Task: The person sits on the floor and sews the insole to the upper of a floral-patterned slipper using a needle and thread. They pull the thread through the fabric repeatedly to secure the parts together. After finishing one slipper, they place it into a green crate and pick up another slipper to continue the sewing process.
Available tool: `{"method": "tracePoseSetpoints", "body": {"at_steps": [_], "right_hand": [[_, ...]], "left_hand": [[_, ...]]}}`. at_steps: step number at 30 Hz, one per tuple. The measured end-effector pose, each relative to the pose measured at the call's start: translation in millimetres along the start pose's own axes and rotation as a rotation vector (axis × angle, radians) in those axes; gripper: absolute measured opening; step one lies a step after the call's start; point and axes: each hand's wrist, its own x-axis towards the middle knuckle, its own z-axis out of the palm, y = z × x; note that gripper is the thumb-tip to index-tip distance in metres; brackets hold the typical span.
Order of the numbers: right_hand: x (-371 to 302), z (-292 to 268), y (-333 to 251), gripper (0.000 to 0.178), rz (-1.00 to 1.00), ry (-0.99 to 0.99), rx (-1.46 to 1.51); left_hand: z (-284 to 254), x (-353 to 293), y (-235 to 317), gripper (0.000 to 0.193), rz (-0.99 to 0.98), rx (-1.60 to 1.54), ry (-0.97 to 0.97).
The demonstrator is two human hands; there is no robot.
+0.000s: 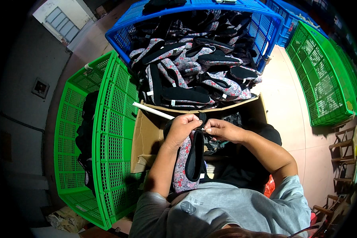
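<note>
Shoe upper (186,158) lengthwise toward the body, both hands' grip at its far end.

A blue crate (265,23) heaped with floral slippers (194,67) sits beyond the grip; green crates (111,135) flank it.

A smooth pale pinkish-tan floor (289,115) runs under stacked plastic lattice crates: a blue one (261,27) at the top and bright green ones at the left (111,131) and the right (325,83). At the upper left a white panelled door or window frame (61,18) stands in a dim grey wall (23,59), with a small framed square (40,87) fixed lower on it. A brown wooden stool (345,144) sits at the right edge, where the light falls off into shadow.
</note>
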Motion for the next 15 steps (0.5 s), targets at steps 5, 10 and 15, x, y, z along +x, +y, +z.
{"method": "tracePoseSetpoints", "body": {"at_steps": [5,10,15], "right_hand": [[0.1,0.8,-2.6,0.016,0.001,0.039,-0.003],[-7.7,-4.6,-2.5,0.019,-0.030,0.012,0.048],[-14.4,1.8,-8.7,0.028,-0.065,0.013,0.043]], "left_hand": [[0.1,-0.5,0.4,0.012,-0.001,-0.010,0.018],[-2.8,-5.3,1.3,0.016,0.071,0.024,0.078],[-11.8,-22.5,-2.9,0.048,0.249,0.207,0.140]]}}
